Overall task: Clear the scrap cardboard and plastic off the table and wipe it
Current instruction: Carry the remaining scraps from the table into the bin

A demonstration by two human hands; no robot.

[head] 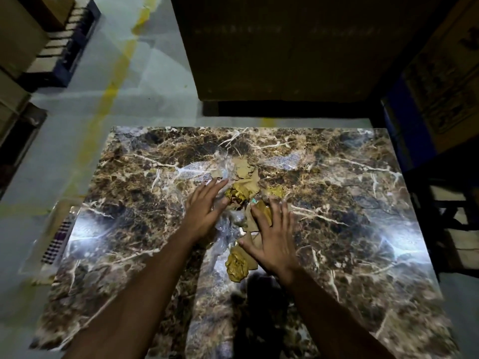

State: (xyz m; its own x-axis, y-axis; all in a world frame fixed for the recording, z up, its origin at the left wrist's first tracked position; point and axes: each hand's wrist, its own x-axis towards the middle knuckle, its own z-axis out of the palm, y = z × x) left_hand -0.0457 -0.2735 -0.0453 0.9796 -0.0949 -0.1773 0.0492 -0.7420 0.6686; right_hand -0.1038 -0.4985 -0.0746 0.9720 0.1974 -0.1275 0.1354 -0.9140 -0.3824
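A heap of scrap lies in the middle of the brown marble-patterned table [337,203]. It holds torn brown cardboard pieces [245,173], clear crumpled plastic [228,229] and yellow-gold crumpled wrappers [236,265]. My left hand [204,207] lies flat on the heap's left side, fingers spread, resting on the plastic. My right hand [272,238] presses flat on the cardboard at the heap's right side, fingers spread. Neither hand has closed around anything. No cloth is in view.
A large dark cardboard box [285,47] stands on the floor beyond the table's far edge. More boxes [445,73] stack at the right and boxes on a pallet [51,47] at the far left. A flat clear sheet [51,239] sticks out beside the table's left edge.
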